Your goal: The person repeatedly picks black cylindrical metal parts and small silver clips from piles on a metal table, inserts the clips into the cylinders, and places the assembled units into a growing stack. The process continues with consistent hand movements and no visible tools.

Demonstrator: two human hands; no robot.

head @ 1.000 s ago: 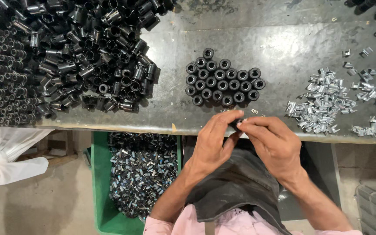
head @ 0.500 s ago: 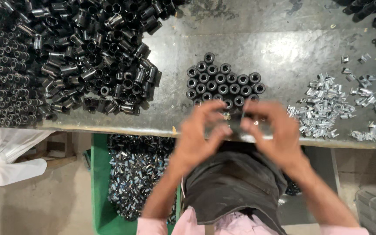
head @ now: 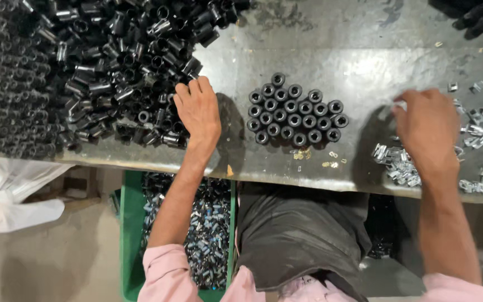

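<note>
On the metal table (head: 364, 39) a cluster of black sleeves (head: 296, 116) is standing upright, packed closely in short rows, and I am taking this cluster as the landmark for everything else. It is looking like the finished part of the work, about twenty pieces, while a much larger heap of loose black sleeves (head: 102, 72) is lying to the left of the cluster and a scatter of small silver clips (head: 465, 151) is lying to its right, so I judge that only a small part is done and most is remaining. The left hand (head: 198, 112) is reaching into the near edge of the heap, left of the cluster, with the fingers bent down onto the sleeves; whether it is already gripping one I cannot tell. The right hand (head: 427, 130) is hovering over the clips, right of the cluster, fingers curled downward and a little blurred, and I cannot tell if it is pinching a clip. Below the table edge, left of the cluster, a green crate (head: 132, 223) with more metal parts is standing. Compared with half a second ago, the two hands are no longer meeting together just below the cluster over one small piece; they are now well apart, one at each supply.
</note>
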